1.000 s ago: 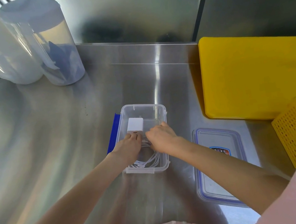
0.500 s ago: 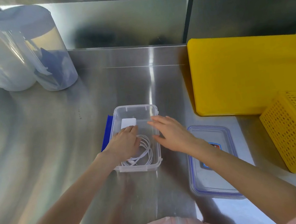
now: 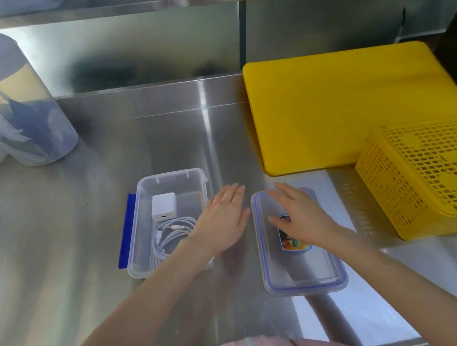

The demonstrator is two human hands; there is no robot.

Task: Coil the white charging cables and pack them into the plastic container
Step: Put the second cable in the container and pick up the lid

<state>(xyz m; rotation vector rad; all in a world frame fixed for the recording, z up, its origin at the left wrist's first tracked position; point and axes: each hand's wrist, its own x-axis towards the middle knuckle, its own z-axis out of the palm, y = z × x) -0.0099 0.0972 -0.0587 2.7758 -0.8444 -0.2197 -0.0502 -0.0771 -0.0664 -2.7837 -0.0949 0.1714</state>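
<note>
Inside the plastic container (image 3: 163,182) the coiled white cables (image 3: 171,236) lie below the charger block (image 3: 164,206). Its lid (image 3: 301,268) lies just right, long axis running away from me, under my right hand (image 3: 302,215), fingers spread; my left hand (image 3: 222,221) hovers flat, holding nothing.

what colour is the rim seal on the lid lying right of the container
Blue, running round the clear lid; the head view shows it plainly.
</note>
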